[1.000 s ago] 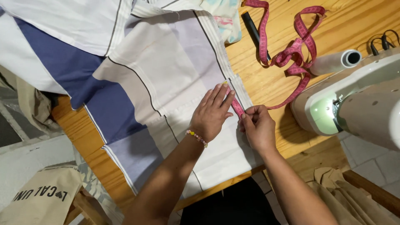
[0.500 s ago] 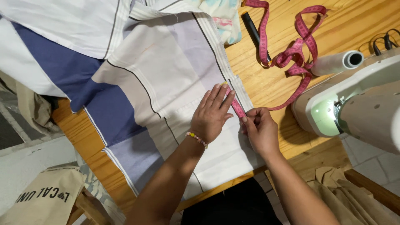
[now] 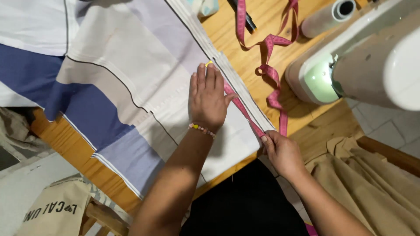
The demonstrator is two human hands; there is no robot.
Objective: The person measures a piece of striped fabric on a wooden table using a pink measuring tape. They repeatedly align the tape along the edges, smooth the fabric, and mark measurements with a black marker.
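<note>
Surface: wooden table (image 3: 245, 32) under your striped patchwork fabric (image 3: 131, 83), white sewing machine (image 3: 363, 65) beside it.
Left hand (image 3: 209, 98): flat, fingers spread, pressing the fabric's right edge.
Right hand (image 3: 282, 150): pinching the pink measuring tape (image 3: 245, 112) at the table's near edge.
Tape: stretched taut along the hem.

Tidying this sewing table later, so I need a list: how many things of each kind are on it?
Striped fabric: 1
Pink measuring tape: 1
Sewing machine: 1
Thread cone: 1
Black pen-like tool: 1
Total: 5
</note>
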